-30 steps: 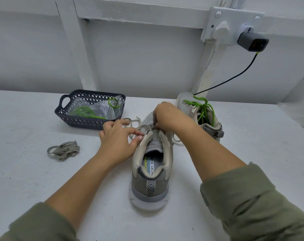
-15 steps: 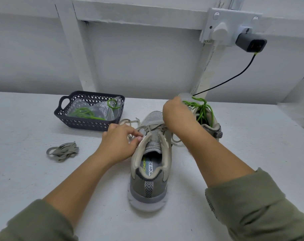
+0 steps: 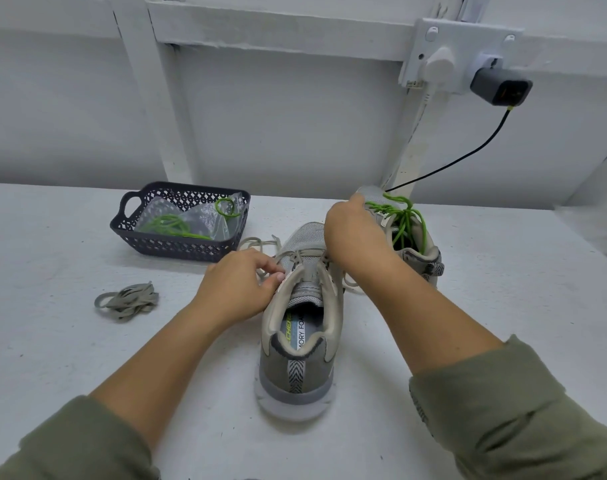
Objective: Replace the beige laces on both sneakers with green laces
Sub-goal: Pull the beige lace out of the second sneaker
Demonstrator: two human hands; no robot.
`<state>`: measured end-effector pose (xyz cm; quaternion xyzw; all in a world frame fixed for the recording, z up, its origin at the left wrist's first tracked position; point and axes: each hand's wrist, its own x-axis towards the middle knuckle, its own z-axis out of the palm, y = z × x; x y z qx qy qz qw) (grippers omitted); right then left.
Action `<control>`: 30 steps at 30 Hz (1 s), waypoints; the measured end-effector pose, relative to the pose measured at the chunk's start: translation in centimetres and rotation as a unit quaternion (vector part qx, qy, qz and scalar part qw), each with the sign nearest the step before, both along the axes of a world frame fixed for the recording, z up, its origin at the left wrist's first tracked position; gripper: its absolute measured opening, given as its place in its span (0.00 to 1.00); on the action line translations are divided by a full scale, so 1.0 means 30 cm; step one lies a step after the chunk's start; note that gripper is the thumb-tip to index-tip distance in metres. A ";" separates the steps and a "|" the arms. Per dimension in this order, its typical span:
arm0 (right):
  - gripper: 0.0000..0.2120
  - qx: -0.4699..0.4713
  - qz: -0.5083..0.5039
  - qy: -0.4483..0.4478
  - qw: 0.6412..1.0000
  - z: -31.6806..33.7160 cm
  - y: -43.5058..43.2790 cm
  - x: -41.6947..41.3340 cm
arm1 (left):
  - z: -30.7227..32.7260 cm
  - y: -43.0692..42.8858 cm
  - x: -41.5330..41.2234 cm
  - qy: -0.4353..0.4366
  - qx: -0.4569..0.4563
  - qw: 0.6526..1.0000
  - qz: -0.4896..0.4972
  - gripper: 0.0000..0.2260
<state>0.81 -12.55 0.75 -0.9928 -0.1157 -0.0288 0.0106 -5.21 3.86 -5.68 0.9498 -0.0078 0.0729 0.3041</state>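
Sleeves [image 3: 503, 410], olive-green fabric, near edge; forearms bare. Table [image 3: 52, 341], white painted, matt. Grey-and-beige mesh sneaker [image 3: 298, 341], centre, heel nearest, part-threaded with beige flat lace [image 3: 257, 242]. Left hand [image 3: 239, 289], at the sneaker's left eyelets, thumb and fingers pinching that lace. Right hand [image 3: 350, 237], just beyond, fingers curled round a taut strand of it. Loose beige lace bundle [image 3: 127, 301], left. Dark plastic lattice basket [image 3: 177, 249], far left, holding clear bag [image 3: 205, 216] and green laces [image 3: 172, 225]. Second sneaker [image 3: 430, 261], far right, green-laced. White panelled wall, socket [image 3: 465, 46], grey charger [image 3: 501, 88].
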 end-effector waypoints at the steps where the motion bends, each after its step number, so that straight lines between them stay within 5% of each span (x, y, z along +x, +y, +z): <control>1: 0.05 -0.006 -0.005 0.013 1.000 0.017 -0.001 -0.003 | 0.002 0.000 0.003 0.001 0.011 1.000 0.003 0.06; 6: 0.15 0.059 -0.015 0.092 0.994 0.044 -0.007 -0.029 | 0.014 -0.032 0.052 -0.070 -0.049 0.996 0.033 0.07; 10: 0.22 0.181 -0.045 0.187 0.965 0.015 -0.002 -0.069 | 0.018 -0.056 0.117 -0.046 0.008 0.999 0.013 0.08; 13: 0.14 0.225 -0.036 0.212 0.950 0.002 -0.013 -0.084 | 0.019 -0.062 0.142 -0.028 0.033 0.999 0.033 0.06; 17: 0.09 0.248 -0.039 0.235 0.939 -0.012 -0.031 -0.083 | 0.049 -0.073 0.161 -0.068 -0.224 0.958 0.166 0.07; 19: 0.10 0.247 -0.038 0.227 0.941 -0.024 -0.035 -0.071 | 0.074 -0.088 0.158 -0.118 -0.269 0.943 0.157 0.08; 23: 0.10 0.297 -0.005 0.107 0.949 -0.035 -0.038 -0.008 | 0.099 -0.077 0.166 -0.134 -0.168 0.976 0.026 0.08; 27: 0.09 0.331 0.110 0.102 0.932 -0.030 -0.030 0.014 | 0.117 -0.072 0.139 -0.110 -0.249 0.962 -0.012 0.09; 30: 0.05 0.349 0.103 0.085 0.928 -0.043 -0.014 0.041 | 0.087 -0.081 0.122 -0.077 -0.319 0.944 0.015 0.04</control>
